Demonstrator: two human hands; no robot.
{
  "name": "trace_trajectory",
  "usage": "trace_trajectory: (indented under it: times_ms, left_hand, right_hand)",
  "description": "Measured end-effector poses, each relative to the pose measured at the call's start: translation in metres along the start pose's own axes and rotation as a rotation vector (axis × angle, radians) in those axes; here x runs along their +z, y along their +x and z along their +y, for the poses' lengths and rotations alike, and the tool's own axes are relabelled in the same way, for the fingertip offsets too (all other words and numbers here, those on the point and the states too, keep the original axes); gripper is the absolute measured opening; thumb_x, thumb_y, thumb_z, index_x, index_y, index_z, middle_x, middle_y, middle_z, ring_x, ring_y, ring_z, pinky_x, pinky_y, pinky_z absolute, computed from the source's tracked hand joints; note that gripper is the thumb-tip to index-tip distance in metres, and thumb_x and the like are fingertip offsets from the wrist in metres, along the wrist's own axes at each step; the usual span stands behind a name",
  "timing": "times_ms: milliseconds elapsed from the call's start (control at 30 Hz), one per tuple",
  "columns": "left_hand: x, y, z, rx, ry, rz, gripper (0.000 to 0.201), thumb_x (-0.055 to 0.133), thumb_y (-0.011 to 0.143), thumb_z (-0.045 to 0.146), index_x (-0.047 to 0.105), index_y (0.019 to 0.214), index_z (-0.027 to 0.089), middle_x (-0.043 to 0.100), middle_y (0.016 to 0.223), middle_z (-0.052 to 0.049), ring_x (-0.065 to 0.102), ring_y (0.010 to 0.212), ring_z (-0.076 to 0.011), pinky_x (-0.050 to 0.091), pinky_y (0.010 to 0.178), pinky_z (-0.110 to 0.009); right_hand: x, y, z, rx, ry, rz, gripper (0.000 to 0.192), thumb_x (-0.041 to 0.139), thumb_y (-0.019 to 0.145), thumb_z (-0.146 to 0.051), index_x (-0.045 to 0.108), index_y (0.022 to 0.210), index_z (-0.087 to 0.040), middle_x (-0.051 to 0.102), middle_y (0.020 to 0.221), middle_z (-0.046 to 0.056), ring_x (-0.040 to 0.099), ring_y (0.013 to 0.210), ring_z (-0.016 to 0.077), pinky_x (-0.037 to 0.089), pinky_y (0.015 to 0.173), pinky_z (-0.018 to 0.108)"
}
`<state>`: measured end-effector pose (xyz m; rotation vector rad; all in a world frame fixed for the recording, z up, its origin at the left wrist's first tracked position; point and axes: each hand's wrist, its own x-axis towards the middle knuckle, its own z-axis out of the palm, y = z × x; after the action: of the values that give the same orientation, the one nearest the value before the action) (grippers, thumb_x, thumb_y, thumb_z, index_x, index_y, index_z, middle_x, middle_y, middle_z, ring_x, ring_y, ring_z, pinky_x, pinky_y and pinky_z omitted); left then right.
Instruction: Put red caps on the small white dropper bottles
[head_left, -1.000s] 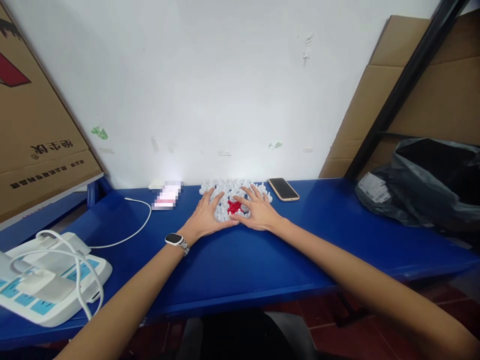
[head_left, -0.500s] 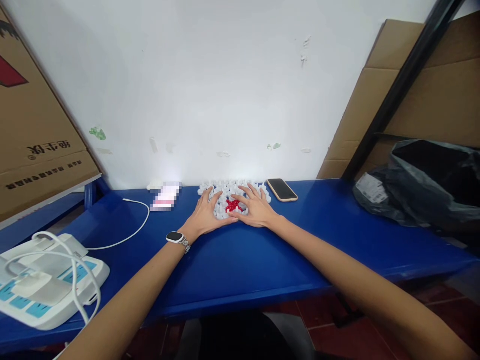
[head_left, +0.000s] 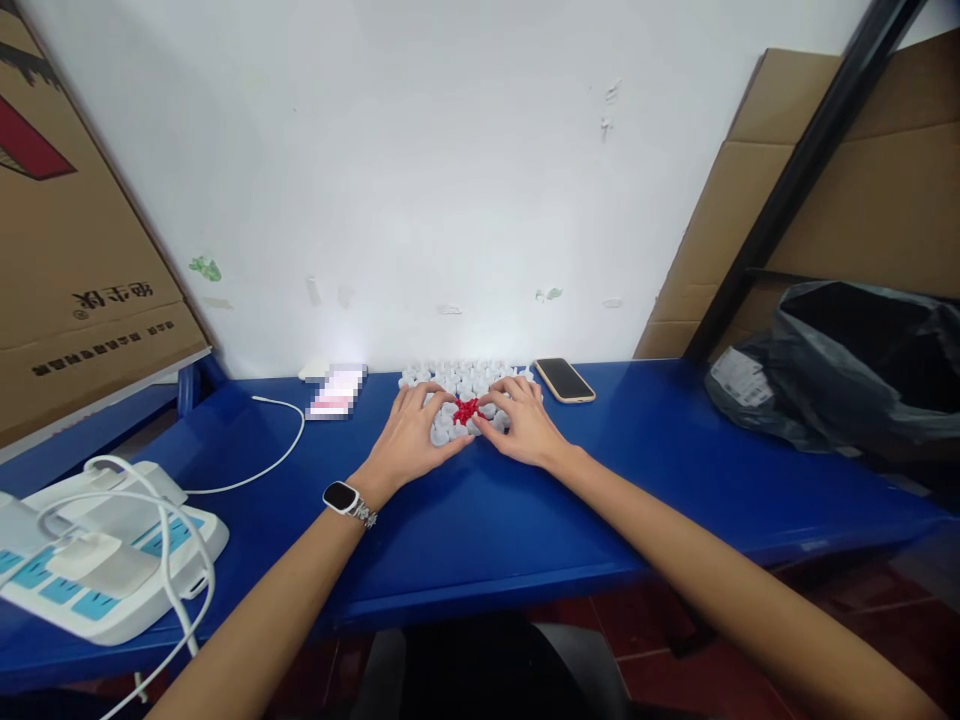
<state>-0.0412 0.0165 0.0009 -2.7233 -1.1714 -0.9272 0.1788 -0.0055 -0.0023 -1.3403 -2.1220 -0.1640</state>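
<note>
A red cluster (head_left: pixel 466 411) is lying among white pieces (head_left: pixel 450 431) toward the far side of the blue table (head_left: pixel 480 520), its single bits too small to make out. The left hand (head_left: pixel 414 432) is curving around the left side, thumb and fingers parted. The right hand (head_left: pixel 527 425) is covering pieces on the right; I can't tell whether its fingertips are pinching any. Farther right a phone (head_left: pixel 565 380) is lying; at left, a power strip (head_left: pixel 150 600) is running out of view.
</note>
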Motion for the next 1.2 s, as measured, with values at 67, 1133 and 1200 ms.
trace_trajectory:
  times_ms: [67,1133,1200]
  left_hand:
    - [-0.004,0.001,0.004,0.004,-0.022,0.0,0.042,0.06,0.087,0.054,0.059,0.118,0.025,0.056,0.121,-0.008,0.052,0.12,-0.0283,0.034,0.112,-0.05]
    - [-0.011,0.004,0.002,0.004,-0.092,-0.1,0.019,0.058,0.092,0.04,0.069,0.091,0.025,0.062,0.108,-0.005,0.054,0.105,-0.0255,0.042,0.092,-0.045]
    - [-0.018,0.003,0.001,0.033,-0.159,-0.117,0.019,0.058,0.092,0.041,0.069,0.09,0.025,0.064,0.105,-0.004,0.056,0.103,-0.024,0.042,0.095,-0.044]
  right_hand:
    - [0.002,0.001,-0.003,0.018,0.004,-0.003,0.032,0.051,0.094,-0.045,0.068,0.11,-0.024,0.06,0.112,0.01,0.047,0.111,0.0261,0.034,0.097,0.043]
    - [-0.01,0.006,-0.006,0.066,0.159,-0.115,0.013,0.059,0.085,-0.03,0.066,0.081,-0.02,0.066,0.091,0.004,0.053,0.095,0.0219,0.03,0.091,0.04]
    - [-0.012,0.009,-0.007,0.076,0.121,-0.103,0.014,0.058,0.086,-0.031,0.067,0.083,-0.021,0.066,0.093,0.005,0.053,0.096,0.0224,0.03,0.09,0.041]
